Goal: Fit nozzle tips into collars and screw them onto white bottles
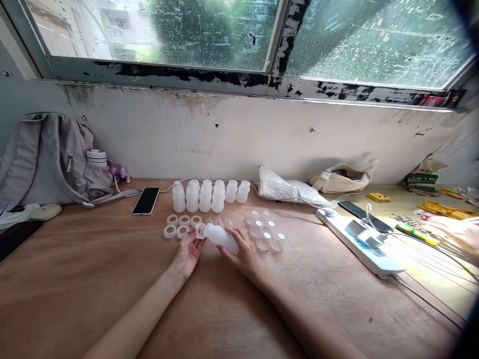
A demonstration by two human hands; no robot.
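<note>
My right hand (242, 249) wraps round a frosted white baby bottle (220, 236), tilted with its neck toward the left. My left hand (189, 252) pinches a translucent collar ring (200, 230) at the bottle's mouth; whether the ring is seated on the neck I cannot tell. Just behind stand several more frosted bottles (205, 195) in rows. White collar rings (170, 231) lie left of my left hand. Clear nipples (218, 222) sit behind the held bottle. To the right are clear round caps (262, 243) and small white discs (267, 235).
A phone (145, 201) and a grey backpack (48, 154) are on the left. A white plastic package (280, 185) and a cloth pouch (339, 178) lie along the wall. On the right, a power strip (359, 244) with plugs and cables borders a second phone (364, 216).
</note>
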